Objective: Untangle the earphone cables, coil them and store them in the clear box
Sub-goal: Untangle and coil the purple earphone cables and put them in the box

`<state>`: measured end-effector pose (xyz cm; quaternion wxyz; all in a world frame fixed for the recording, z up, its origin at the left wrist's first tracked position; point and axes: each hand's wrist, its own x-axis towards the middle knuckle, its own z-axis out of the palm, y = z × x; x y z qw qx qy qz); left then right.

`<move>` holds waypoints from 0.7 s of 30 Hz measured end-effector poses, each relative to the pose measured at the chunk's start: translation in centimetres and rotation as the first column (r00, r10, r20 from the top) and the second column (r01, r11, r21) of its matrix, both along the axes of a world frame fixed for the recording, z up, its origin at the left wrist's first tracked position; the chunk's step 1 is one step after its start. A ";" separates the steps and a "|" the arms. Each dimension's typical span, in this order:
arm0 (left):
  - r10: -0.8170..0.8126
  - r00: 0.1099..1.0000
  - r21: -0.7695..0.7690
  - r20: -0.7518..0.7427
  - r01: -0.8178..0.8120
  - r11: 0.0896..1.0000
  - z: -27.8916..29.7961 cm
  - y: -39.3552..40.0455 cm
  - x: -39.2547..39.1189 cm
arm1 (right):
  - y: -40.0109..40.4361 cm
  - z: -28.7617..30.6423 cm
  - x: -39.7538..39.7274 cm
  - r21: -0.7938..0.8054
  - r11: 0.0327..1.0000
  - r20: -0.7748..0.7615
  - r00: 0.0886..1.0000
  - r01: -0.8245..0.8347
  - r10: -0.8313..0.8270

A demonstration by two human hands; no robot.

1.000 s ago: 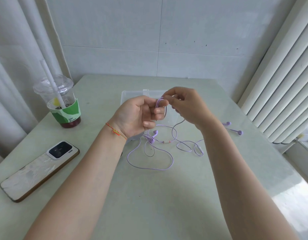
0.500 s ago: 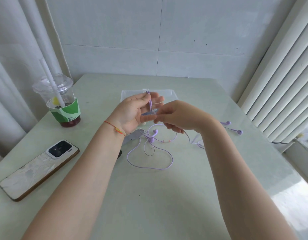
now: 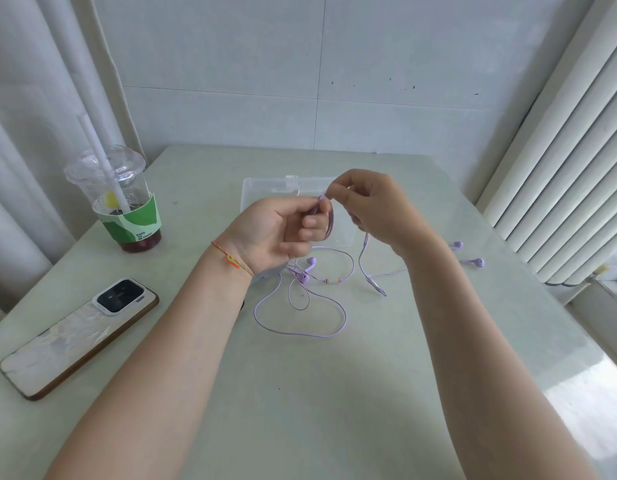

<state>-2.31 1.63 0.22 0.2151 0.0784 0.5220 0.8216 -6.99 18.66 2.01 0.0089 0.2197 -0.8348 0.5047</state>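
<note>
Left hand: my fingers curl round the small coil of purple cable at frame centre, holding the loops together so they do not spring apart.
Right hand: thumb and forefinger pinch the cable just beside my left fingertips, feeding the next turn onto the coil.
Cable: most of it is not yet wound; it trails from my hands down to the counter in slack loops below centre.
Earbuds: two lie under my left hand, two more at right, near the blinds.
Box: clear, just behind my hands, close for the drop-in.
Step, I judge: coiling, early on.
Left of frame: cup, phone.
</note>
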 end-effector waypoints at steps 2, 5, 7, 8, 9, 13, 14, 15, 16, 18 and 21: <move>0.012 1.000 0.164 0.008 -0.013 0.986 0.3 0.0 0.0 | -0.4 -0.6 -0.1 0.035 0.999 0.024 0.999 -0.024 0.023; 0.156 0.988 0.299 0.023 -0.156 0.941 0.5 -0.2 -0.2 | -0.9 -1.0 0.4 0.204 0.970 0.107 0.988 -0.135 0.115; 0.242 0.970 0.316 0.022 -0.236 0.919 0.3 -0.3 -0.4 | -1.1 -1.1 0.9 0.304 0.924 0.178 0.967 -0.230 0.182; 0.273 0.962 0.295 -0.002 -0.261 0.919 0.1 -0.3 -0.5 | -1.2 -1.0 1.1 0.327 0.910 0.199 0.960 -0.256 0.199; 0.300 0.953 0.252 -0.035 -0.282 0.926 -0.1 -0.3 -0.6 | -1.2 -0.9 1.3 0.336 0.904 0.208 0.957 -0.263 0.201; 0.380 0.911 -0.012 -0.161 -0.387 0.922 -0.8 -0.3 -1.0 | -0.8 0.1 1.5 0.357 0.907 0.166 0.971 -0.223 0.173; 0.381 0.908 -0.069 -0.172 -0.398 0.915 -0.9 -0.3 -0.9 | -0.6 0.3 1.5 0.352 0.912 0.145 0.975 -0.209 0.167; 0.376 0.909 -0.135 -0.180 -0.402 0.906 -0.9 -0.4 -0.9 | -0.4 0.5 1.5 0.343 0.919 0.121 0.980 -0.193 0.161; 0.361 0.913 -0.211 -0.190 -0.397 0.893 -0.9 -0.4 -0.8 | -0.3 0.6 1.4 0.329 0.928 0.096 0.984 -0.174 0.150; 0.288 0.933 -0.357 -0.218 -0.350 0.866 -0.9 -0.4 -0.7 | -0.1 0.8 1.2 0.290 0.949 0.040 0.992 -0.123 0.116; 0.176 0.968 -0.424 -0.181 -0.239 0.874 -0.8 -0.2 -0.5 | 0.1 0.9 0.8 0.212 0.976 -0.048 0.998 -0.041 0.052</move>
